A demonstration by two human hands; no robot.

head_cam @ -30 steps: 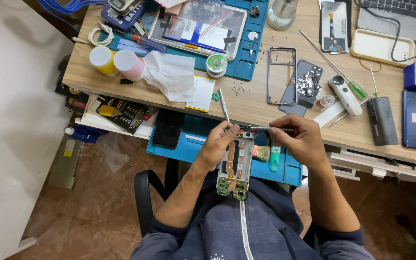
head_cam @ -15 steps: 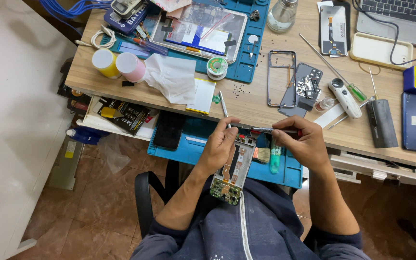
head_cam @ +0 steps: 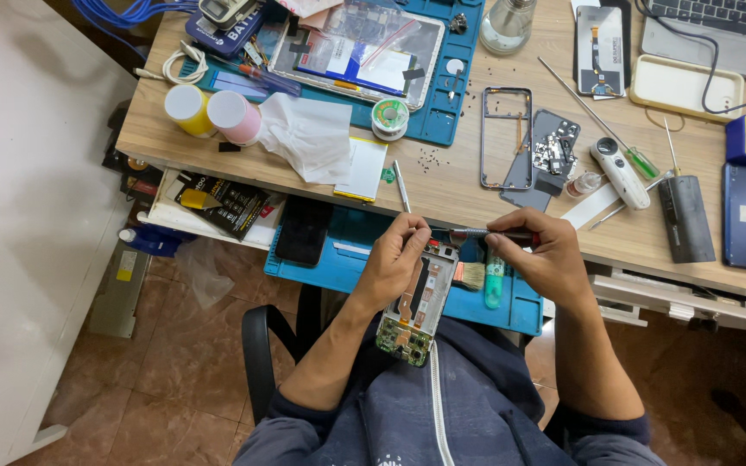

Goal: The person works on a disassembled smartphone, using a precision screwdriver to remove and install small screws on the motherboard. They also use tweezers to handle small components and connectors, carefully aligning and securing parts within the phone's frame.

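Here the left hand (head_cam: pixel 397 263) is wrapped around the upper half of an opened phone (head_cam: pixel 414 306), back cover off and boards showing, held over the lap just below the edge of the wooden desk (head_cam: pixel 442 185). The phone's long axis runs from about one o'clock, at the end tucked under the fingers, to about seven o'clock, where its green board end points toward the body. The right hand (head_cam: pixel 546 259) is closed around a slim screwdriver (head_cam: pixel 477 233) with a red grip, and this tool lies almost level, its tip pointing to nine o'clock and meeting the phone's top end right beside the left fingertips. So the tool crosses the phone's long axis at nearly a right angle, and the working point sits at ten o'clock from the right hand and at one o'clock from the left palm. The two hands are near each other but not touching. Whether the tip is seated in a screw cannot be told. Behind the hands lies a blue tray (head_cam: pixel 338 267) holding a small brush (head_cam: pixel 470 274) and a green tube (head_cam: pixel 494 278). Up at twelve o'clock on the desk rests a bare phone frame (head_cam: pixel 506 138).
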